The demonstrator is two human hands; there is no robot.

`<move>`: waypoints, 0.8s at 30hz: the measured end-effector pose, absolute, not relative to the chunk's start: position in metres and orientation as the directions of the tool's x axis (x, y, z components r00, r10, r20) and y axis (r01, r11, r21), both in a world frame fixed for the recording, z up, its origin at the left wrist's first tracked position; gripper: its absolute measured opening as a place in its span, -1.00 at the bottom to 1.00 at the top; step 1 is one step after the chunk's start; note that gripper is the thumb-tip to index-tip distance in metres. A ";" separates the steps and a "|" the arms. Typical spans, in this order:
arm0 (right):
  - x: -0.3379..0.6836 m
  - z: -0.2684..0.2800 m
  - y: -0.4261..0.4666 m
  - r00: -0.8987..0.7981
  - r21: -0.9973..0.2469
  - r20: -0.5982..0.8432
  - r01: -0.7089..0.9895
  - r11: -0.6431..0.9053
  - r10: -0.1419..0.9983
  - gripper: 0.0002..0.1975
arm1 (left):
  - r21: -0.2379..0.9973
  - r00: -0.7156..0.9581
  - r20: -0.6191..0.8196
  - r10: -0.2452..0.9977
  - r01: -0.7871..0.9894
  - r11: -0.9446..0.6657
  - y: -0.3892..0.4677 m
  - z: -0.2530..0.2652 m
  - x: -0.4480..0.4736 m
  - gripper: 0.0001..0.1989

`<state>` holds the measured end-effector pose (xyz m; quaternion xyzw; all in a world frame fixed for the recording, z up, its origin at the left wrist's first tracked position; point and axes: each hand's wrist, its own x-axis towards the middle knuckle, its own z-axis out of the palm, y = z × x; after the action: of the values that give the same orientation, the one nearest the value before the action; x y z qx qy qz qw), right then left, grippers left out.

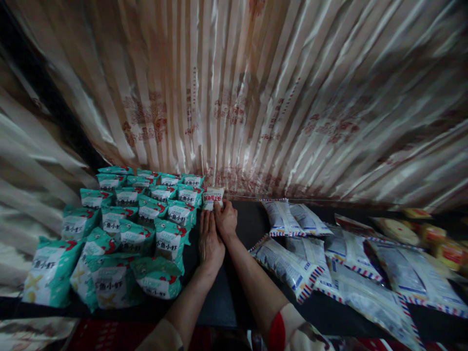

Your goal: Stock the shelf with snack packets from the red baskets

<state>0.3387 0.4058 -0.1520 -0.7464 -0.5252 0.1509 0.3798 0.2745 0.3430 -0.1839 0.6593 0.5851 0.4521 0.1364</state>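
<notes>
A small white snack packet with red lettering [213,196] stands at the back of the black tabletop, beside rows of teal snack bags [182,213]. My left hand [211,243] lies with fingers stretched flat, their tips at the packet's lower front edge. Curled at the packet's lower right corner, my right hand [226,220] grips it, though some of its fingertips are hidden. The two hands touch each other. The teal bags stand upright to the left of my left hand, several rows deep.
Clear-and-white bags with red and blue striped edges [288,261] lie in a loose group on the right. Beyond them sit yellow packets [450,253] and a pale round item [398,230]. A printed, pleated curtain [234,97] hangs behind the black table [219,309].
</notes>
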 end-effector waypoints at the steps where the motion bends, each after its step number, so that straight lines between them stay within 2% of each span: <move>1: 0.338 -0.152 0.406 0.408 -0.720 0.170 0.673 -0.169 0.897 -0.58 | 0.710 -0.096 0.431 0.897 0.650 -0.271 0.343 -0.184 0.275 -0.47; 9: 0.344 -0.150 0.408 0.428 -0.728 0.141 0.656 -0.199 0.893 -0.53 | 0.679 -0.060 0.396 0.916 0.691 -0.249 0.342 -0.182 0.277 -0.48; 19: 0.341 -0.150 0.412 0.371 -0.648 0.166 0.739 -0.183 0.914 -0.57 | 0.645 -0.034 0.390 0.920 0.724 -0.246 0.341 -0.180 0.278 -0.48; 21: 0.342 -0.149 0.407 0.377 -0.644 0.207 0.747 -0.165 0.903 -0.55 | 0.649 -0.035 0.390 0.920 0.719 -0.248 0.341 -0.180 0.277 -0.49; 24: 0.341 -0.141 0.390 0.350 -0.610 0.394 0.791 -0.043 0.850 -0.57 | 0.672 -0.053 0.395 0.917 0.697 -0.250 0.340 -0.178 0.275 -0.53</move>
<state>0.3405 0.3896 -0.1407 -0.7211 -0.5689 0.0373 0.3936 0.2754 0.3404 -0.1779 0.6751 0.5977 0.4112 0.1340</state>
